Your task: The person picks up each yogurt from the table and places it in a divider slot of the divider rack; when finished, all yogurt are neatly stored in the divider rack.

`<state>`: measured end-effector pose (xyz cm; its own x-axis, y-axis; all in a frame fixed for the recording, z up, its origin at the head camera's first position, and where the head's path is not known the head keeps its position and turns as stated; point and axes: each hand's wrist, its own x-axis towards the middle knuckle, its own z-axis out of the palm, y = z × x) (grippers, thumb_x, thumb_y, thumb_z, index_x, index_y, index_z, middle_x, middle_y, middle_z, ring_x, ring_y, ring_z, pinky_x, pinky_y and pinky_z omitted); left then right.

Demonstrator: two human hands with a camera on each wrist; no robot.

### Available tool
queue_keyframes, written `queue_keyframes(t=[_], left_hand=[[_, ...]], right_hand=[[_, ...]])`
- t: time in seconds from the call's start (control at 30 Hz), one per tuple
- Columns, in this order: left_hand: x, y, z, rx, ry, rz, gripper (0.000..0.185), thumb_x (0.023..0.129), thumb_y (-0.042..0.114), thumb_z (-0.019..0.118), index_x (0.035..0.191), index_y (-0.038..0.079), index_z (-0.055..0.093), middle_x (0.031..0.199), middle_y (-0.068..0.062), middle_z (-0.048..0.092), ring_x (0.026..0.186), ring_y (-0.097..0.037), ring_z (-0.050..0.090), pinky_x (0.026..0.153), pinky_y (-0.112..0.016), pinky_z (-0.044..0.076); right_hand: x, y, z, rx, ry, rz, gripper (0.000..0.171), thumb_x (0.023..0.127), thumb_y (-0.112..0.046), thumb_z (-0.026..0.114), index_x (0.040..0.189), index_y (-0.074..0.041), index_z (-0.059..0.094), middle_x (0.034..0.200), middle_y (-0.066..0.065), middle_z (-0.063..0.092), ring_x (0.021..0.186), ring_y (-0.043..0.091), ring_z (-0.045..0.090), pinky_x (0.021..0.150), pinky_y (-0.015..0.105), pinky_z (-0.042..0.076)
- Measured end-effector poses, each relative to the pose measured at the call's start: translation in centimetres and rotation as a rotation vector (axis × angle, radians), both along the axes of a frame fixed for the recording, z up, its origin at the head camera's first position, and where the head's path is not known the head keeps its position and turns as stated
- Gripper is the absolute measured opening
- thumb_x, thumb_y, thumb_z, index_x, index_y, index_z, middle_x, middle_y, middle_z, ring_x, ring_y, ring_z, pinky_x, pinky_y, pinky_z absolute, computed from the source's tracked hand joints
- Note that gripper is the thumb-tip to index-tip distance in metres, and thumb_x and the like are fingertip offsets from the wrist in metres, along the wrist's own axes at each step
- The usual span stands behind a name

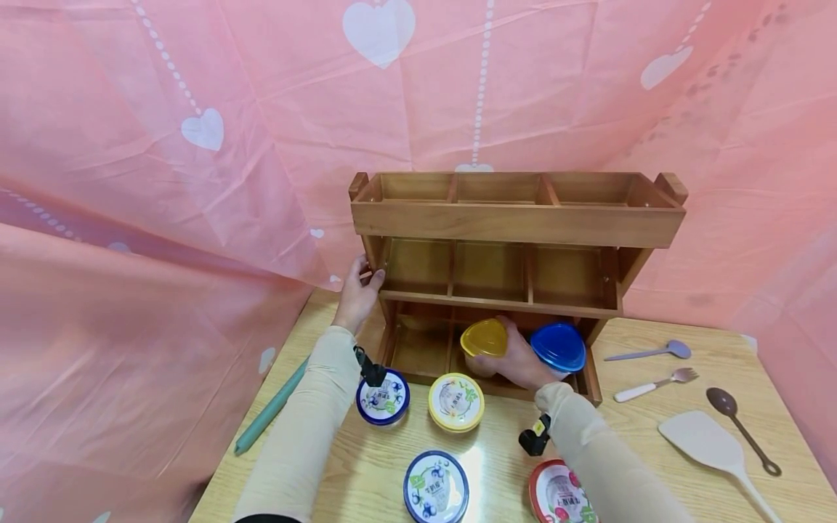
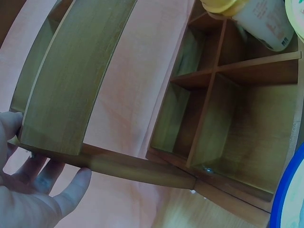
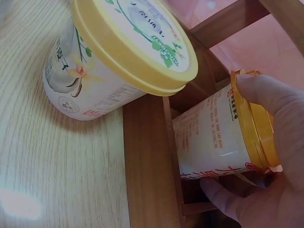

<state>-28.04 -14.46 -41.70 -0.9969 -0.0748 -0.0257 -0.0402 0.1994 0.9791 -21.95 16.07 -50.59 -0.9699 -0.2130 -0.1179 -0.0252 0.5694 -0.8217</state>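
Note:
A three-tier wooden shelf (image 1: 516,224) with divided compartments stands at the back of the table. My left hand (image 1: 356,301) holds its left side, thumb on the middle tier's edge and fingers around the side post (image 2: 137,167). In the bottom tier, my right hand (image 1: 519,361) grips a white tub with a yellow lid (image 1: 482,338). The right wrist view shows the thumb on the lid and a finger beneath the tub's printed wall (image 3: 213,135). Right of it, a blue-lidded tub (image 1: 558,347) sits in the same tier.
In front of the shelf stand a yellow-rimmed tub (image 1: 456,402), two blue-rimmed tubs (image 1: 383,396) and a red-rimmed tub (image 1: 561,495). To the right lie a purple spoon (image 1: 678,349), a fork (image 1: 654,383), a brown spoon (image 1: 722,401) and a white spatula (image 1: 705,441). A green roll (image 1: 271,410) lies left.

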Motion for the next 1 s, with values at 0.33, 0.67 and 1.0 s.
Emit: queue_keyframes(t=[0.33, 0.67, 1.0], left_hand=[[0.0, 0.0, -0.2, 0.0, -0.001, -0.004, 0.048, 0.103, 0.022, 0.051, 0.148, 0.019, 0.035, 0.151, -0.01, 0.038, 0.138, -0.03, 0.042, 0.114, -0.047, 0.039], [0.0, 0.0, -0.2, -0.016, 0.0, 0.003, 0.047, 0.103, 0.024, 0.051, 0.148, 0.02, 0.036, 0.151, -0.009, 0.039, 0.138, -0.03, 0.042, 0.113, -0.046, 0.039], [-0.2, -0.1, -0.1, 0.007, 0.0, -0.003, 0.046, 0.104, 0.022, 0.05, 0.147, 0.019, 0.036, 0.15, -0.01, 0.039, 0.137, -0.03, 0.043, 0.113, -0.046, 0.04]], right_hand=[[-0.3, -0.5, -0.4, -0.008, 0.013, -0.008, 0.098, 0.082, -0.028, 0.08, 0.152, -0.009, 0.014, 0.146, 0.019, 0.038, 0.134, 0.04, 0.041, 0.113, 0.059, 0.034], [0.3, -0.7, 0.2, 0.062, 0.023, -0.019, 0.103, 0.083, -0.039, 0.078, 0.154, -0.008, 0.01, 0.149, 0.025, 0.032, 0.135, 0.045, 0.037, 0.111, 0.06, 0.035], [2.9, 0.2, 3.5, 0.128, 0.102, -0.016, 0.107, 0.082, -0.043, 0.078, 0.155, -0.005, 0.011, 0.151, 0.029, 0.029, 0.137, 0.048, 0.033, 0.109, 0.063, 0.035]])
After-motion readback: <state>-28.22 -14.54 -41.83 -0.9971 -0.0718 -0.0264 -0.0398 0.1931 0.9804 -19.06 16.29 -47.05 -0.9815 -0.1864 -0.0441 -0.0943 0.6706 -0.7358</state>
